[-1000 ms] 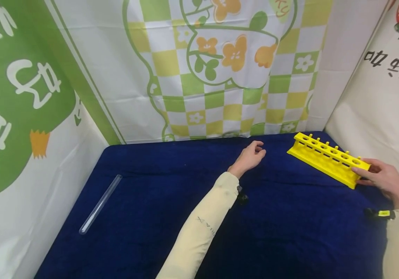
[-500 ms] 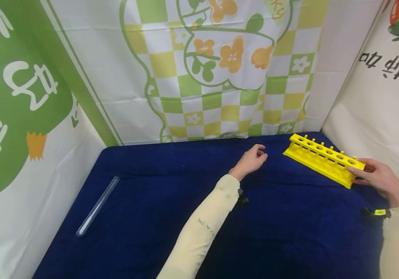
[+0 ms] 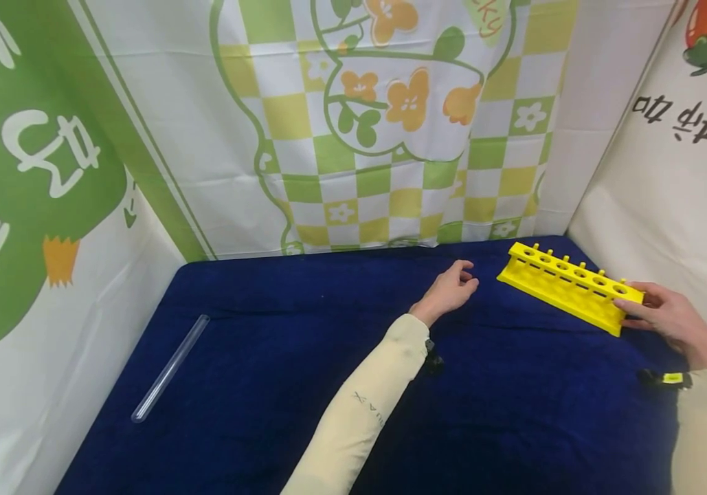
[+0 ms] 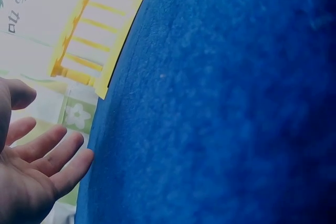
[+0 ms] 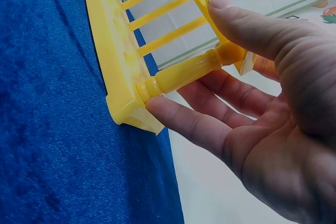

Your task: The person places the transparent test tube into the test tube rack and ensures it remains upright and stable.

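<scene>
With dark-blue cloth (image 3: pixel 328 385) below the grip and printed hangings (image 3: pixel 384 192) beyond and beside it, grasps one end of the upright yellow rack (image 3: pixel 557 287) in the right hand (image 3: pixel 675 320), with long axis slanting forward and leftward from there, the far end near the relaxed, unclasped left hand (image 3: pixel 449 290).

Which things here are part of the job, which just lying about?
Job:
yellow test-tube rack, held by the right hand
clear test tube, probably; untouched

Just there:
dark blue cloth
checked backdrop
printed left hanging
printed right hanging
</scene>
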`<act>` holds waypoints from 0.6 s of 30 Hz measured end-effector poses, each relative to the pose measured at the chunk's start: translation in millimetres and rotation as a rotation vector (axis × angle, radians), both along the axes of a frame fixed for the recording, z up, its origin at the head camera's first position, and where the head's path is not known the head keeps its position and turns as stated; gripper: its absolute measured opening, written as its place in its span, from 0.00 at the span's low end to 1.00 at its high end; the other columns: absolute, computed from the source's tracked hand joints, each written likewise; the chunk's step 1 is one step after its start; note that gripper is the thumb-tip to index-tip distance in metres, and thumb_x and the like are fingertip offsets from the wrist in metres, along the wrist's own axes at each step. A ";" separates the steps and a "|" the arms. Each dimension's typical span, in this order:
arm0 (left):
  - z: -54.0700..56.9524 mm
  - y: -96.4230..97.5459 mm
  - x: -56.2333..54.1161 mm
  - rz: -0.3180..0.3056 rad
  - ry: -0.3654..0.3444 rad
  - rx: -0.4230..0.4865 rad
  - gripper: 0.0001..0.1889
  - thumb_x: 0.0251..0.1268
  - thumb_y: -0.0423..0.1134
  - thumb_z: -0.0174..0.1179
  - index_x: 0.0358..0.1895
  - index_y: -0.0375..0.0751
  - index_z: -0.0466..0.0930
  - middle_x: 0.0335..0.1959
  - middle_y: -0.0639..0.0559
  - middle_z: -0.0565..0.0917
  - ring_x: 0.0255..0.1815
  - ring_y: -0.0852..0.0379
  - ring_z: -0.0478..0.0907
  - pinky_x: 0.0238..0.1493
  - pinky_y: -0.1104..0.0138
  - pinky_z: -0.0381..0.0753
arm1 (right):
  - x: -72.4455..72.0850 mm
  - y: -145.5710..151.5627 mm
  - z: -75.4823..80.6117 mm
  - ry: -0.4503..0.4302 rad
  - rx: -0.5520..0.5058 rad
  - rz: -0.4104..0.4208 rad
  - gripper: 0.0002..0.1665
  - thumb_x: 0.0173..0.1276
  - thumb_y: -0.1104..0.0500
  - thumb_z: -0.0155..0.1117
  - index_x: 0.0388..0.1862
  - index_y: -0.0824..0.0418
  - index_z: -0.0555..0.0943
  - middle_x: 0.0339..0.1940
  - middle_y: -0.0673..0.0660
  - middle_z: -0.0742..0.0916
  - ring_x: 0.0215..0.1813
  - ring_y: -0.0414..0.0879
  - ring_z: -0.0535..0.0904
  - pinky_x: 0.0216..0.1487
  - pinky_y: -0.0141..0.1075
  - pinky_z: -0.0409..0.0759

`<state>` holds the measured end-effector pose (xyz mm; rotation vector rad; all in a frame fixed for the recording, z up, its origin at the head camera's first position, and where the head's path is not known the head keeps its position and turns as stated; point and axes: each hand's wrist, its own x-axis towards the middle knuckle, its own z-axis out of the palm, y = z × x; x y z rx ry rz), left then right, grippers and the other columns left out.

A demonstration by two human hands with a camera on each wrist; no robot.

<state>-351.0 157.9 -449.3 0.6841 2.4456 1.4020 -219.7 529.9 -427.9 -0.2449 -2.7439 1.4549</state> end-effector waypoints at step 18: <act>-1.7 8.5 8.6 0.003 -0.023 -0.014 0.22 0.75 0.52 0.51 0.69 0.60 0.65 0.62 0.56 0.78 0.59 0.58 0.78 0.56 0.61 0.81 | -1.8 -2.1 -2.7 -0.008 0.025 -0.015 0.46 0.70 0.48 0.63 0.71 0.76 0.56 0.36 0.30 0.77 0.38 0.30 0.80 0.42 0.39 0.87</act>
